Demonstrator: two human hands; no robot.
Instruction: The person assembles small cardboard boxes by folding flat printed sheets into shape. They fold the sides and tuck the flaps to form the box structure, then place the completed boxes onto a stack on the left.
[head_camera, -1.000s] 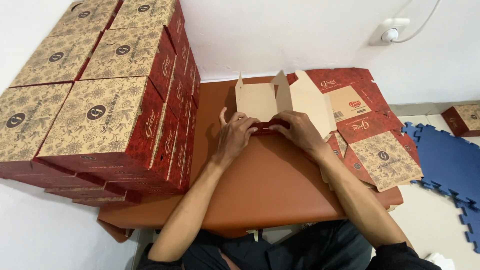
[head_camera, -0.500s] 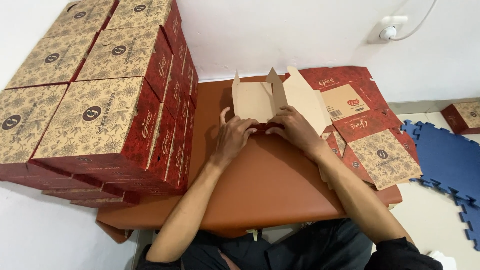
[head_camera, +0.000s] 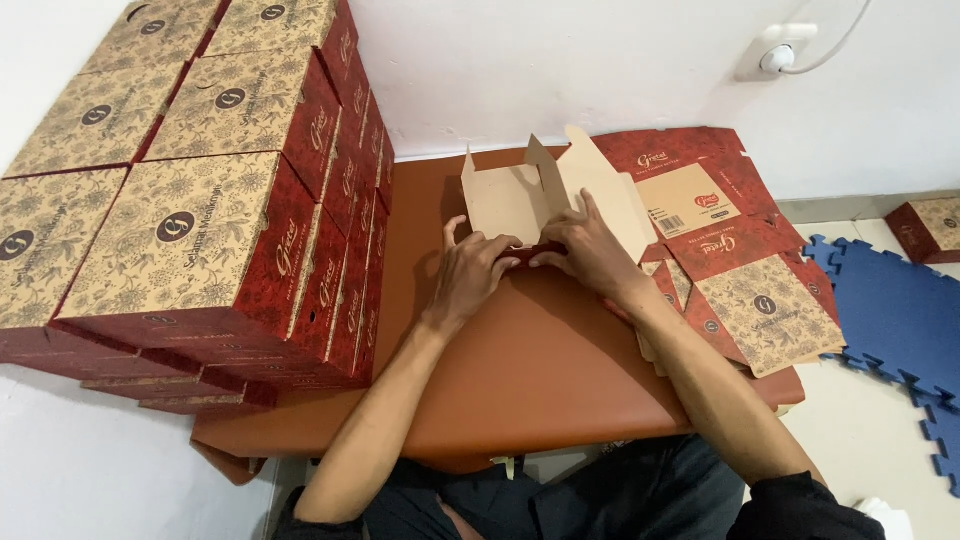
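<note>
Hands (head_camera: 530, 262) together, clamped on half-folded carton (head_camera: 520, 200); box stack (head_camera: 200, 190) crowds left, table edge (head_camera: 520, 440) near.

The carton (head_camera: 520, 200) is matt brown cardboard inside; the stacked boxes (head_camera: 200, 200) are printed cardboard; the table (head_camera: 520, 370) looks smooth, faintly glossy.

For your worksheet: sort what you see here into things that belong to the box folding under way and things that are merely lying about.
Belonging to the work:
half-folded carton
left hand
right hand
flat carton blanks
stacked finished boxes
brown table

Lying about:
blue foam mat
wall socket
lone box on the floor
</note>
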